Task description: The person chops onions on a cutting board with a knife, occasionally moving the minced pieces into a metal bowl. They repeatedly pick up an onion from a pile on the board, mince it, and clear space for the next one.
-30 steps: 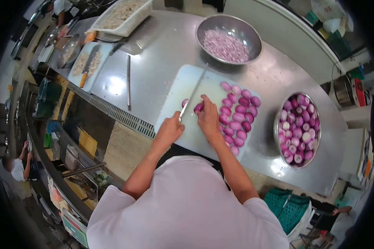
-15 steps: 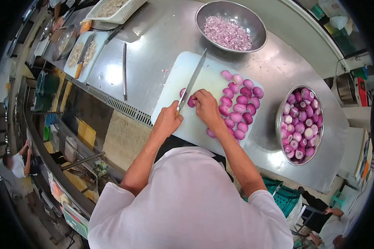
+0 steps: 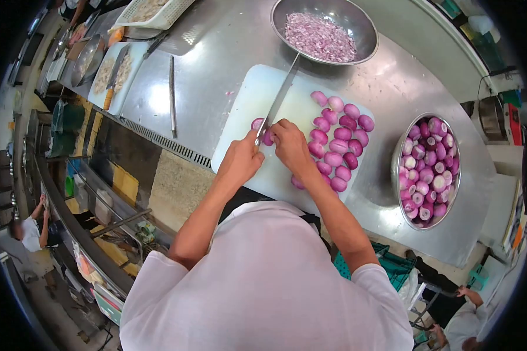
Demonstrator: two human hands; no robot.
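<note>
The small, glossy purple onion piece (image 3: 268,138) you are working on sits on the white rectangular plastic cutting board (image 3: 247,100), beside the blade and partly hidden by your fingers. Its skinless surface looks smooth, rounded and deep magenta. Your left hand (image 3: 241,159) is closed around the grip of the long steel knife (image 3: 282,93), its straight blade slanting up and away across the board. Your right hand (image 3: 291,145) holds the piece, its fingertips bunched on it; the two hands are close together. Just across the blade, on its left, lies another purple onion piece (image 3: 256,123).

To your right on the board, shiny oval purple onions (image 3: 333,159) stand in loose rows, paler streaks running along them. Beyond the board, the round brushed-steel bowl (image 3: 366,30) holds finely chopped pink-and-white onion (image 3: 319,38), moist and crumbly in texture. At the right, a second steel bowl (image 3: 394,169) is heaped with peeled onions (image 3: 430,158), some showing pale round ends. Everything rests on the grey, reflective metal table (image 3: 214,55).
</note>
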